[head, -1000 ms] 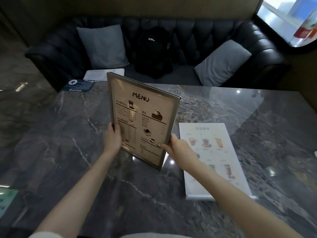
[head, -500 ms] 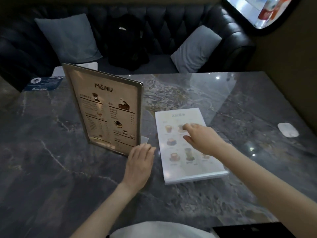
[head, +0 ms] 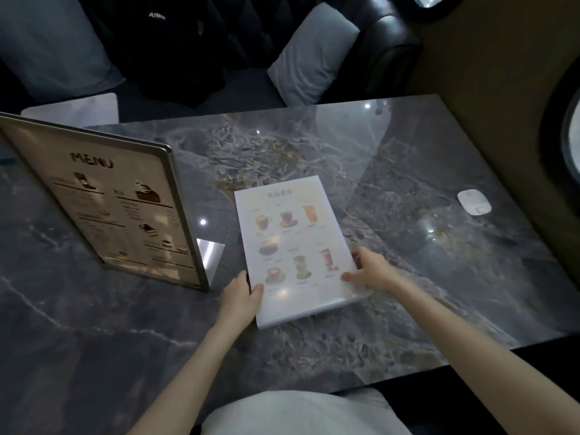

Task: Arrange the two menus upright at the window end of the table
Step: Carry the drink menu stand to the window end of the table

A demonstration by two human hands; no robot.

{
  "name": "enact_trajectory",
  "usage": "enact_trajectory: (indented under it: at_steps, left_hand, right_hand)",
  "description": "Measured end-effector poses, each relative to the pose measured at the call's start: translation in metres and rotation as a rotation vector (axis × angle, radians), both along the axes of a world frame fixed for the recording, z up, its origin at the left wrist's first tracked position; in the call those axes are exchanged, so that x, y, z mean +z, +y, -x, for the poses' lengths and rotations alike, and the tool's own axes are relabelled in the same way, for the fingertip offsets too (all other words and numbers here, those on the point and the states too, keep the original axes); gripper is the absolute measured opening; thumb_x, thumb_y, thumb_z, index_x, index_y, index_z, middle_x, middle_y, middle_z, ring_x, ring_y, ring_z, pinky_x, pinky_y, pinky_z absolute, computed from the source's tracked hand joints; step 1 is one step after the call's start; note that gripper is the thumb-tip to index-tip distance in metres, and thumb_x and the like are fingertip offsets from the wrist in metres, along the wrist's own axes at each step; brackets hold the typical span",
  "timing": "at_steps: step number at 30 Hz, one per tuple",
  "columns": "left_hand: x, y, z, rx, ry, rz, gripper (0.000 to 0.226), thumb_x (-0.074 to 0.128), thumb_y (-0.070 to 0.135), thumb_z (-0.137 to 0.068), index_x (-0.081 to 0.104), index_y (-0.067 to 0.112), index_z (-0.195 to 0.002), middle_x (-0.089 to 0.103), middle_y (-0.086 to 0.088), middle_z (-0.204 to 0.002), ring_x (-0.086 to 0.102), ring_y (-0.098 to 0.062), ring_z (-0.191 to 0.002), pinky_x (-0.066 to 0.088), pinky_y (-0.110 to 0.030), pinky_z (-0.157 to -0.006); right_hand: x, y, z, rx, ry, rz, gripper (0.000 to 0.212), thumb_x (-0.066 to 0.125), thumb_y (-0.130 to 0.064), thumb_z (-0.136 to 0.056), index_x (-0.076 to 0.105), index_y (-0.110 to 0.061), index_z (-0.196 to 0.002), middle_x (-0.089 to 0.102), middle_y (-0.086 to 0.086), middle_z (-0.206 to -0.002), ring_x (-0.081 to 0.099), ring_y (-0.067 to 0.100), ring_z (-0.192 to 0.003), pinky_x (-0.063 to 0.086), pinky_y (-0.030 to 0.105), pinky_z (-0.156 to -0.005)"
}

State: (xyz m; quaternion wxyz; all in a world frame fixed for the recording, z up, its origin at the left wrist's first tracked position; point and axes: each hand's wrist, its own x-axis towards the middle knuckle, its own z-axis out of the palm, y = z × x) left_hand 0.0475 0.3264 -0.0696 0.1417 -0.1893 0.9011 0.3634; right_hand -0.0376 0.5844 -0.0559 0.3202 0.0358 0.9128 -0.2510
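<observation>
A framed beige menu [head: 110, 205] headed MENU stands upright on the dark marble table [head: 408, 171] at the left, with no hand on it. A white drinks menu [head: 292, 246] with pictures of cups lies flat in the middle of the table. My left hand [head: 240, 295] grips its near left edge, thumb on top. My right hand [head: 370, 271] holds its near right edge, fingers on the sheet. The window [head: 572, 139] is at the right end of the table.
A small white oval device [head: 474, 201] lies on the table near the window wall. Behind the table is a black leather sofa with two grey cushions [head: 310, 51] and a black bag [head: 175, 42]. A white sheet [head: 75, 109] lies at the far left edge.
My hands let go of the framed menu, which now stands by itself. Both hands have moved to the flat drinks menu and taken hold of its near edges. The view has swung right.
</observation>
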Motion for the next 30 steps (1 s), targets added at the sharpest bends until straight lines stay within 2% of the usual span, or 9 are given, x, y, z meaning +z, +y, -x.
enact_trajectory:
  at_steps: [2,5,8,13,18,20,25,28,30]
  left_hand:
    - [-0.004,-0.001,0.001,0.062,-0.053,-0.073,0.025,0.055,0.021,-0.087,0.054,0.006,-0.108,0.062,-0.009,-0.092,0.056,-0.023,-0.082,0.041,-0.031,-0.067]
    - [-0.008,0.000,0.004,0.245,-0.168,-0.313,0.019,0.059,0.015,-0.083,0.053,0.007,-0.100,0.063,-0.009,-0.093,0.061,-0.023,-0.082,0.051,-0.035,-0.068]
    - [-0.011,0.002,0.005,0.381,-0.262,-0.556,0.015,0.059,0.011,-0.084,0.055,0.007,-0.098,0.064,-0.010,-0.096,0.062,-0.018,-0.078,0.049,-0.029,-0.056]
    - [-0.012,-0.004,0.005,0.357,-0.162,-0.549,0.006,0.058,0.012,-0.086,0.055,0.013,-0.091,0.063,0.002,-0.083,0.060,-0.010,-0.070,0.044,-0.017,-0.044]
    - [-0.010,-0.016,0.011,0.268,-0.074,-0.585,0.006,0.057,0.013,-0.089,0.055,0.016,-0.093,0.065,0.000,-0.090,0.063,-0.012,-0.078,0.047,-0.022,-0.054]
    - [-0.009,-0.020,0.016,0.233,-0.010,-0.573,0.012,0.058,0.013,-0.089,0.053,0.023,-0.087,0.063,0.003,-0.089,0.061,-0.009,-0.078,0.047,-0.019,-0.056]
    - [-0.004,-0.026,0.031,0.138,0.068,-0.566,0.014,0.061,0.018,-0.087,0.053,0.028,-0.090,0.064,0.005,-0.096,0.062,-0.008,-0.085,0.049,-0.021,-0.062]
    - [-0.001,-0.022,0.040,0.053,0.134,-0.491,0.013,0.062,0.024,-0.086,0.054,0.032,-0.090,0.066,0.009,-0.093,0.063,-0.004,-0.084,0.048,-0.017,-0.059]
    - [0.002,-0.016,0.049,0.014,0.183,-0.432,0.014,0.062,0.026,-0.085,0.053,0.036,-0.088,0.064,0.013,-0.090,0.061,0.001,-0.082,0.046,-0.015,-0.059]
  right_hand:
    - [-0.002,-0.002,0.003,-0.034,-0.033,0.017,0.040,0.073,-0.029,-0.071,0.049,-0.016,-0.100,0.055,0.001,-0.098,0.055,0.019,-0.083,0.051,0.034,-0.068]
    - [0.000,-0.003,0.006,-0.087,-0.059,0.047,0.031,0.076,-0.026,-0.068,0.050,-0.021,-0.085,0.053,-0.004,-0.082,0.053,0.011,-0.070,0.046,0.027,-0.055]
    - [0.003,-0.002,0.006,-0.125,-0.085,0.064,0.032,0.079,-0.024,-0.064,0.053,-0.017,-0.082,0.055,-0.002,-0.080,0.057,0.015,-0.073,0.050,0.031,-0.059]
    - [0.009,-0.002,-0.006,-0.196,-0.091,0.176,0.039,0.082,-0.019,-0.062,0.053,-0.011,-0.087,0.059,0.003,-0.081,0.060,0.016,-0.068,0.048,0.027,-0.045]
    - [0.017,-0.006,-0.017,-0.251,-0.031,0.263,0.043,0.083,-0.020,-0.060,0.053,-0.011,-0.090,0.061,0.002,-0.083,0.062,0.015,-0.071,0.047,0.023,-0.042]
    - [0.021,-0.008,-0.020,-0.253,-0.028,0.307,0.042,0.083,-0.019,-0.060,0.054,-0.015,-0.090,0.062,-0.003,-0.082,0.064,0.012,-0.071,0.052,0.024,-0.043]
    - [0.027,-0.009,-0.034,-0.310,-0.015,0.468,0.045,0.081,-0.011,-0.061,0.053,-0.034,-0.088,0.065,-0.010,-0.087,0.066,0.010,-0.076,0.057,0.026,-0.049]
    - [0.026,-0.006,-0.044,-0.360,0.072,0.497,0.044,0.080,-0.013,-0.062,0.055,-0.034,-0.091,0.067,-0.007,-0.093,0.066,0.013,-0.082,0.060,0.032,-0.057]
    - [0.023,-0.002,-0.049,-0.394,0.141,0.526,0.042,0.078,-0.014,-0.065,0.056,-0.033,-0.095,0.068,-0.005,-0.095,0.066,0.013,-0.083,0.059,0.031,-0.058]
